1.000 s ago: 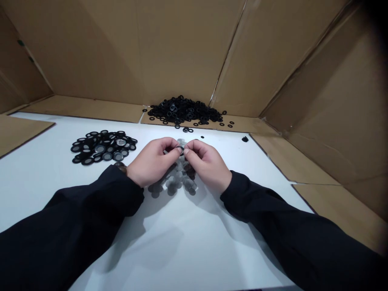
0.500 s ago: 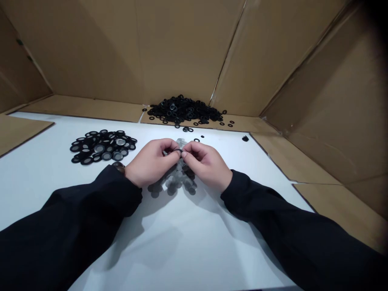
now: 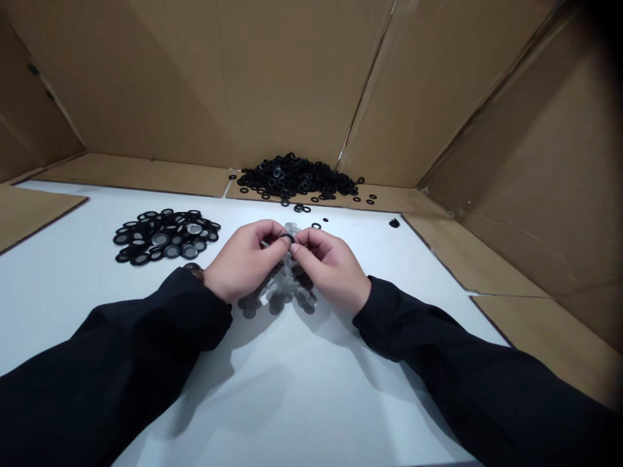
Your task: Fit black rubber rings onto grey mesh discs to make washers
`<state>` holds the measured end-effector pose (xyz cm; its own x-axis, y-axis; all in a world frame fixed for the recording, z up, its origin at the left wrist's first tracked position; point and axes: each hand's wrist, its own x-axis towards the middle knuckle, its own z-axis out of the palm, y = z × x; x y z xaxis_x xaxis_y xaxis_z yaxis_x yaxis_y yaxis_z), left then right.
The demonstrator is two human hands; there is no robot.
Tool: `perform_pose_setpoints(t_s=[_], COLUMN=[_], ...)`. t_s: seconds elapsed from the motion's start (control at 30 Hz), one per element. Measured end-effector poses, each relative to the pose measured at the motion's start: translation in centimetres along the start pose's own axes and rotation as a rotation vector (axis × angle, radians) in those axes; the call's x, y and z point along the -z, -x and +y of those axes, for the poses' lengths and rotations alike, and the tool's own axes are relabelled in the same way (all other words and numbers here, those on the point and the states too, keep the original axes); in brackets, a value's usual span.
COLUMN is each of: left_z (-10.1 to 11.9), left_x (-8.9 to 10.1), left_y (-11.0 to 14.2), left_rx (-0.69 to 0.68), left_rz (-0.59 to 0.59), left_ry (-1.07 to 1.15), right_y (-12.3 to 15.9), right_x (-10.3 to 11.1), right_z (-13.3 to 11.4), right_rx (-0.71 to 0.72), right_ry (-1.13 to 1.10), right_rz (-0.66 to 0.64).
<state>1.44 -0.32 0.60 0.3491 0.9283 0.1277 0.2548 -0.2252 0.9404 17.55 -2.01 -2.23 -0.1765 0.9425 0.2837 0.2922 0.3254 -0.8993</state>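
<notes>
Between the fingertips of both hands is a small black rubber ring [image 3: 289,238], partly covered by the thumbs. My left hand [image 3: 247,258] pinches its left side, and my right hand [image 3: 331,267] pinches the other. Whether a disc sits inside the ring I cannot tell. Beneath the hands, on the white tabletop [image 3: 272,402], lies a pile of thin grey mesh-like discs [image 3: 287,285]. To the left of my left hand is a heap of black rings with grey discs in them [image 3: 168,237].
A large heap of black rings [image 3: 296,175] lies at the back on a cardboard strip, with several loose rings [image 3: 302,208] in front. A small black scrap [image 3: 394,223] rests at the right. Tall cardboard walls [image 3: 292,78] enclose the back and sides.
The black ring has tilted and shows more between my fingertips. Both hands stay nearly in place, still pinching it.
</notes>
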Motion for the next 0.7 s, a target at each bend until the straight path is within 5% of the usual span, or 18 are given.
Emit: perform_pose_setpoints(t_s=[0.7], left_z=[-0.19], left_x=[0.24], left_y=[-0.14], left_rx=[0.037], left_rz=[-0.106], left_ry=[0.030], right_y=[0.10], right_x=[0.16], right_z=[-0.12], right_rx=[0.083], right_ry=[0.106], right_rz=[0.084])
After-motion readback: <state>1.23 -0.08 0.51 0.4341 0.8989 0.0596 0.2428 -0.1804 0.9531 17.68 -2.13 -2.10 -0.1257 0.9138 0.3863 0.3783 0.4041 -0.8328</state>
